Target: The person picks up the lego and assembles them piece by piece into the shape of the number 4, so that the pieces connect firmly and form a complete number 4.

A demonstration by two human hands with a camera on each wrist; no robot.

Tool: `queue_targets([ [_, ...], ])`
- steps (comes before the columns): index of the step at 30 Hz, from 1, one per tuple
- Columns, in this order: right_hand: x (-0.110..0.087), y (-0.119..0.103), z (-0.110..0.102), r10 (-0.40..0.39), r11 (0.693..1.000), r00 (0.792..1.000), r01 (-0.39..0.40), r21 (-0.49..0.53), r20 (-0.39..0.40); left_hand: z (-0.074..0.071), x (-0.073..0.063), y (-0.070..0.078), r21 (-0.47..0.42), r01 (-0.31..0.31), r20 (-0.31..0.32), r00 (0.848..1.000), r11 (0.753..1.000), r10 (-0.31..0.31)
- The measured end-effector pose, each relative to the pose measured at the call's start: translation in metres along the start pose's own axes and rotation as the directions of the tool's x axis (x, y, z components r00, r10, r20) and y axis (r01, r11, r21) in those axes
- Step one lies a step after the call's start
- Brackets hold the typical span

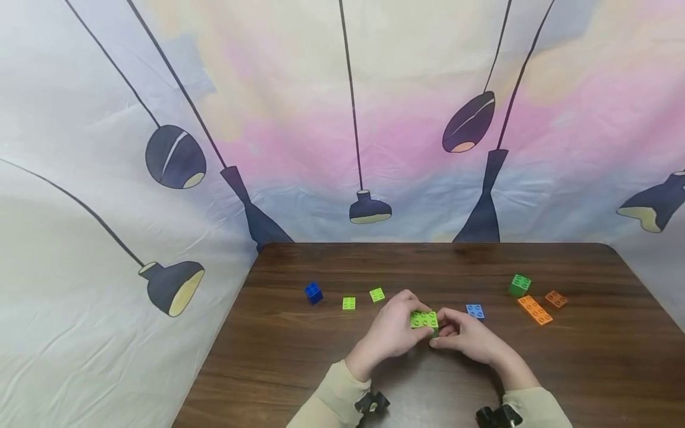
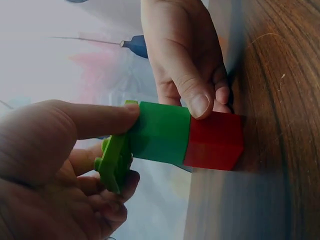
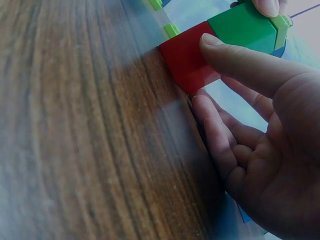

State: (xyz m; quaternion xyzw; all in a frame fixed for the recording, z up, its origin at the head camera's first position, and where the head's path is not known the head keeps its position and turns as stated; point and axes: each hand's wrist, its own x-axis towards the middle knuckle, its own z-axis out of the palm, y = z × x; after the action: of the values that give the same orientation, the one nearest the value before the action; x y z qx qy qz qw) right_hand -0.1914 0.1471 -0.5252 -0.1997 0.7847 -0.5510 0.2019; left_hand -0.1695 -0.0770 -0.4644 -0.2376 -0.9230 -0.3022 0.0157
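Observation:
Between the two hands stands a small stack of toy building bricks. A red brick (image 2: 215, 142) is at the bottom against the wooden table, a green brick (image 2: 162, 132) sits on it, and a lime-green studded plate (image 1: 424, 319) lies on top, jutting out to the left. My left hand (image 1: 393, 327) pinches the lime plate, its thumb at the joint with the green brick. With the thumb on one face, my right hand (image 1: 471, 339) grips the red brick (image 3: 187, 60); some of its fingertips are hidden behind the stack.
Left of the hands lie a dark blue brick (image 1: 313, 293) and two small lime plates (image 1: 349, 304). On the right are a light blue plate (image 1: 475, 311), a green block (image 1: 519, 285), a long orange plate (image 1: 535, 310) and a darker orange piece (image 1: 556, 298). A printed cloth hangs behind the table.

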Motion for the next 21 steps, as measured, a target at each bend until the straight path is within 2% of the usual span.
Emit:
queue_targets([
  [3,-0.0009,0.0008,-0.001,-0.002,1.0,1.0,0.002,0.001,-0.003,0.0005,0.0023,-0.0022,-0.064,0.024,0.021,1.0,0.998,-0.023],
  [6,-0.0023,0.0026,-0.0002,0.0,1.0,1.0,0.0,0.003,0.002,0.0023,0.0014,-0.0036,-0.077,0.031,0.038,0.999,0.997,-0.028],
  [16,-0.0019,0.001,-0.0007,-0.021,1.0,0.998,0.021,0.002,0.057,-0.0006,-0.0038,-0.0041,0.017,0.011,0.028,1.0,1.0,-0.011],
  [21,-0.002,-0.004,-0.0059,-0.034,0.999,0.997,0.034,0.007,0.072,-0.002,-0.0016,0.0,0.091,-0.039,-0.001,0.999,0.995,0.039],
])
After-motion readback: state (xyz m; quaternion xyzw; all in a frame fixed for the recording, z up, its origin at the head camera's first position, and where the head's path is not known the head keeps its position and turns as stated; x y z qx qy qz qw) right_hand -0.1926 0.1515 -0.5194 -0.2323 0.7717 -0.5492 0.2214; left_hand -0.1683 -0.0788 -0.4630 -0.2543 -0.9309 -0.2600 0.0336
